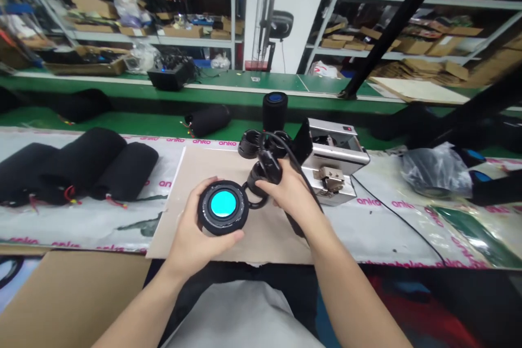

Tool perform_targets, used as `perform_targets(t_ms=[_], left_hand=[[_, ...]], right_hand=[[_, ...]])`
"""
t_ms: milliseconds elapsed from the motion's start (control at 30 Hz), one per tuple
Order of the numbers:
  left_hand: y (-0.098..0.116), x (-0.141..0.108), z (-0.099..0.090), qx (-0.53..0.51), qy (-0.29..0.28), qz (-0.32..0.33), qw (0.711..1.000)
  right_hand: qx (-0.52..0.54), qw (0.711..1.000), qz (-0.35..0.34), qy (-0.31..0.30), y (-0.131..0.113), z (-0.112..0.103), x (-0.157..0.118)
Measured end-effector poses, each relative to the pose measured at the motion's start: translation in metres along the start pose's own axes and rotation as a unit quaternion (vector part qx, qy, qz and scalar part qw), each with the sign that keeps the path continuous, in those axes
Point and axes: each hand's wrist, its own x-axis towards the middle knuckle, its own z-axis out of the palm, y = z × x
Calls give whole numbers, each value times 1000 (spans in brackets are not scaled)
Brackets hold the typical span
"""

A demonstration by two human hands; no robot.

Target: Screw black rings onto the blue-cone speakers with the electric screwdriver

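Observation:
My left hand (196, 234) is wrapped round a black cylindrical speaker (204, 207). Its end faces up, with a bright cyan disc inside a black rim that has a shiny line round it. To the right, my right hand (291, 187) is closed round a black hand tool (269, 166) with a thick black cable; the fingers hide part of it, and its exact kind is unclear. Black round caps (248, 143) stand just beyond the tool, and a thin black ring (258, 204) lies between the hands. Under both hands is a cardboard sheet (175, 242).
A silver machine (336, 157) with a cord stands right of my right hand. Another black speaker (275, 111) stands upright behind the caps. Several black fabric-covered cylinders with wires (126, 171) lie at left. A plastic-wrapped item (434, 171) is at right; shelves of boxes fill the back.

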Motion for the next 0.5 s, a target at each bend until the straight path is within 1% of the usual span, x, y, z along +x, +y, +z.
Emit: perform_targets(t_ms=[67,133,233,300,333,433,500], left_hand=[[2,4,-3,-28,-35,-15,999],[3,11,-6,-53,-80,-6,995],[-1,21,-10,-78,-124,37,988],[-2,25,-12,-90,-138,58,985],[-3,26,-12,-96,-144,59,983],[-1,26,-12,-122,-173,16,977],[0,25,-11,-143,-189,-16,971]], right_hand=[[5,1000,11,-1,-10,-12,-12],[21,999,-7,-30,-25,-26,-27],[17,987,-102,-123,-49,-41,-45],[-10,973,-151,-176,-62,-42,-50],[-19,967,-158,-198,-67,-41,-50],[-38,958,-142,-245,-76,-33,-47],[-57,955,-137,-256,-75,-30,-43]])
